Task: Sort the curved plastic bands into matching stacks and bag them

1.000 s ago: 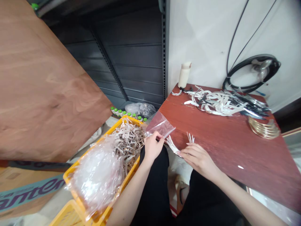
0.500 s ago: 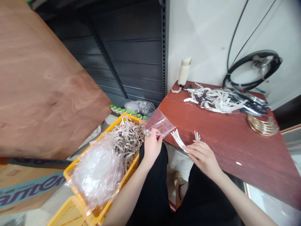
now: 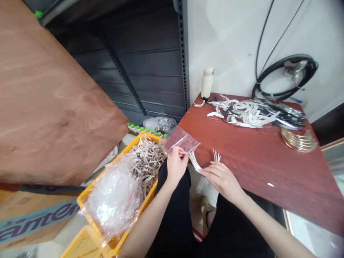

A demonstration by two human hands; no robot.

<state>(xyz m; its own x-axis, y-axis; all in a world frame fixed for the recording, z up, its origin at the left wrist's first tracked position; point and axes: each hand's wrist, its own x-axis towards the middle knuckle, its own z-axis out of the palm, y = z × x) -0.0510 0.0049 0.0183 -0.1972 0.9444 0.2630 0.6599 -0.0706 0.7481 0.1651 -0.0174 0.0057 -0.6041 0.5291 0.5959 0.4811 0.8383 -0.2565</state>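
My left hand (image 3: 177, 163) pinches the edge of a clear plastic bag (image 3: 181, 140), which spreads flat over the table's near left edge. A bundle of thin, U-shaped strips with white ends (image 3: 195, 162) is in my right hand (image 3: 223, 179), fingers closed round its middle. One set of the strips' ends reaches the bag's mouth beside my left fingertips; whether they are inside is hard to tell. The other white ends (image 3: 216, 156) stick up past my right fingers. What the strips are exactly, I cannot make out.
To my left, a yellow basket (image 3: 92, 225) holds loose strips (image 3: 149, 161) and a pile of clear bags (image 3: 115, 200). The reddish table (image 3: 242, 150) carries white and black strips (image 3: 247, 113), gold-coloured arcs (image 3: 299, 139) and a cream bottle (image 3: 207, 83). Coiled black cable (image 3: 258, 89) hangs behind.
My right hand has moved left with the bundle, bringing its white ends to the bag's mouth. My left hand still pinches the bag. The view has shifted slightly.
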